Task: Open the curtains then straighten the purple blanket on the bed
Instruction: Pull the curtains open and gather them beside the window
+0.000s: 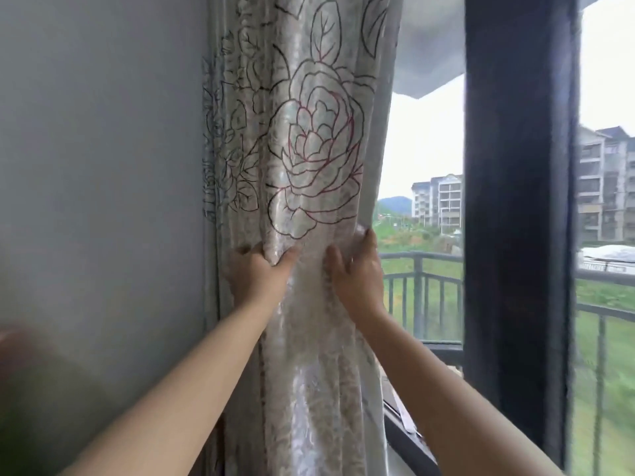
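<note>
A pale shiny curtain (302,132) with an outlined rose pattern hangs bunched up against the grey wall at the left side of the window. My left hand (257,273) grips a fold of the curtain at about mid-height. Just to its right, my right hand (357,273) holds the curtain's window-side edge, fingers curled around the cloth. Both arms reach up from the bottom of the view. The bed and the purple blanket are out of sight.
A grey wall (103,166) fills the left. To the right is the uncovered window with a dark vertical frame post (515,201), a dark sill (409,438), a balcony railing (422,259), and grass and apartment blocks outside.
</note>
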